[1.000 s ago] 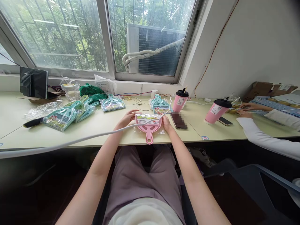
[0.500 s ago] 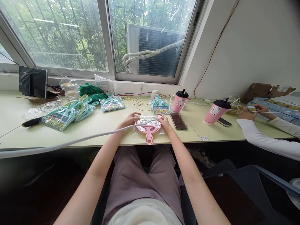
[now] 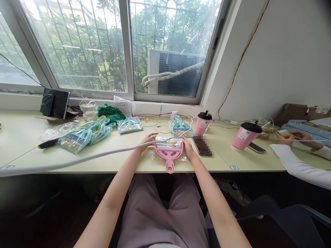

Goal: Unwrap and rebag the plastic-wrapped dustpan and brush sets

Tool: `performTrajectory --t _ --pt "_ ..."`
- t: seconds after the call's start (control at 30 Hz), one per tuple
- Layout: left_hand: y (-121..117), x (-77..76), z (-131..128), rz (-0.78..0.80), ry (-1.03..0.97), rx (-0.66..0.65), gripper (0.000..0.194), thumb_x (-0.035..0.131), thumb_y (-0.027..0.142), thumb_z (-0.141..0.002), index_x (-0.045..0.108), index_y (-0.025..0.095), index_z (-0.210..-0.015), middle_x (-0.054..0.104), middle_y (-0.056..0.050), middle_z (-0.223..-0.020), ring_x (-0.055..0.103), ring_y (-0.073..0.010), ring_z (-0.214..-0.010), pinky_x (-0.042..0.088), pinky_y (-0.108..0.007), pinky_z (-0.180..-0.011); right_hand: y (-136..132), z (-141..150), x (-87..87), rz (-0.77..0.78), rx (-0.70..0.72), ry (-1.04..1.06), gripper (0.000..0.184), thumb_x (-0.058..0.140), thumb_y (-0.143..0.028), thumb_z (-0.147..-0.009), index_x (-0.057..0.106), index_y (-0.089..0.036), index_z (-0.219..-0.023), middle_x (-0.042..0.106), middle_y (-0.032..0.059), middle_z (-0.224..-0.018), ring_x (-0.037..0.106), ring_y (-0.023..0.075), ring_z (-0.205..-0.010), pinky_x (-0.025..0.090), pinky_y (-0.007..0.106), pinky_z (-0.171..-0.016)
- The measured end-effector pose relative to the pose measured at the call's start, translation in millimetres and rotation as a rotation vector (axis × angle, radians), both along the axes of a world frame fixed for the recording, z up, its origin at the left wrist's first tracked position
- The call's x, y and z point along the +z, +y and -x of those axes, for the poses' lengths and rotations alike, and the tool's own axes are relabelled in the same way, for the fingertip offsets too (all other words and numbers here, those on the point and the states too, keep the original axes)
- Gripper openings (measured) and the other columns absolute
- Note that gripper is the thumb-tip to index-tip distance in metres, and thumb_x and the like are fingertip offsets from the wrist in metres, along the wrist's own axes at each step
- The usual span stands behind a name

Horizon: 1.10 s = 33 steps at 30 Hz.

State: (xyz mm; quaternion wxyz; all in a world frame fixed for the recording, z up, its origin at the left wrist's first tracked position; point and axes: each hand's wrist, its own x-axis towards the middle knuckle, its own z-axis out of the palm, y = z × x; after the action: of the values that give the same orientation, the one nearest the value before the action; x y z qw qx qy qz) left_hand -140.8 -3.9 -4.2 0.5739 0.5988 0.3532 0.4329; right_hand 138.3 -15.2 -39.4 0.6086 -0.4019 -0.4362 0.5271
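A small pink dustpan-and-brush set [image 3: 170, 154] in clear plastic wrapping is in front of me at the table's near edge, its handle pointing toward me. My left hand [image 3: 148, 142] grips its left side with the fingers curled along the upper edge. Around the right side is my right hand [image 3: 188, 148], closed on it, with some of its fingers hidden behind the set. Loose clear film sticks out below both hands. White bristles and a colourful label show at the far end of the set. A white cable [image 3: 108, 151] crosses the view in front of it.
Wrapped turquoise dustpan sets [image 3: 130, 124] lie further back and in a pile [image 3: 77, 137] at left. A phone [image 3: 202, 145] and two pink cups [image 3: 202, 124] stand to the right. A co-worker's hands [image 3: 286, 136] hold a small yellowish object at far right.
The view has tilted upward, so the table sits lower. The pink set's far end is raised more toward me, showing more of the bristles. Both hands have stayed on its sides.
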Motion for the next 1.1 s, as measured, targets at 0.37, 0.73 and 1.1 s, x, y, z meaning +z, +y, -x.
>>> performTrajectory --t 0.37,0.73,1.1 --pt "14 -2.9 6 0.063 -0.164 -0.001 0.055 0.081 0.031 -0.074 0.064 0.015 -0.124 0.072 -0.007 -0.091 0.069 -0.0153 -0.077 0.053 -0.027 -0.073 -3 -6 0.8 -0.005 -0.023 0.012 0.045 0.064 -0.047 -0.076 0.060 -0.027 -0.116 0.066 -0.0003 -0.076 0.062 0.0198 -0.066 0.053 0.035 -0.063" --pt "8 -3.2 4 0.124 0.024 0.116 0.045 0.084 0.037 -0.072 0.061 0.017 -0.105 0.072 -0.009 -0.089 0.070 -0.0203 -0.080 0.051 -0.028 -0.063 7 -12 -10.1 -0.015 -0.049 0.010 0.047 0.066 -0.052 -0.074 0.062 -0.027 -0.114 0.062 -0.0021 -0.071 0.058 0.0180 -0.061 0.050 0.033 -0.058" --pt "11 -10.3 0 0.077 0.115 -0.031 0.039 0.074 0.051 -0.077 0.058 0.018 -0.088 0.064 -0.002 -0.074 0.065 -0.0142 -0.067 0.049 -0.025 -0.062 11 -14 -13.7 -0.005 -0.139 0.025 0.040 0.070 -0.054 -0.070 0.057 -0.026 -0.095 0.063 -0.0021 -0.073 0.063 0.0196 -0.067 0.052 0.034 -0.060"
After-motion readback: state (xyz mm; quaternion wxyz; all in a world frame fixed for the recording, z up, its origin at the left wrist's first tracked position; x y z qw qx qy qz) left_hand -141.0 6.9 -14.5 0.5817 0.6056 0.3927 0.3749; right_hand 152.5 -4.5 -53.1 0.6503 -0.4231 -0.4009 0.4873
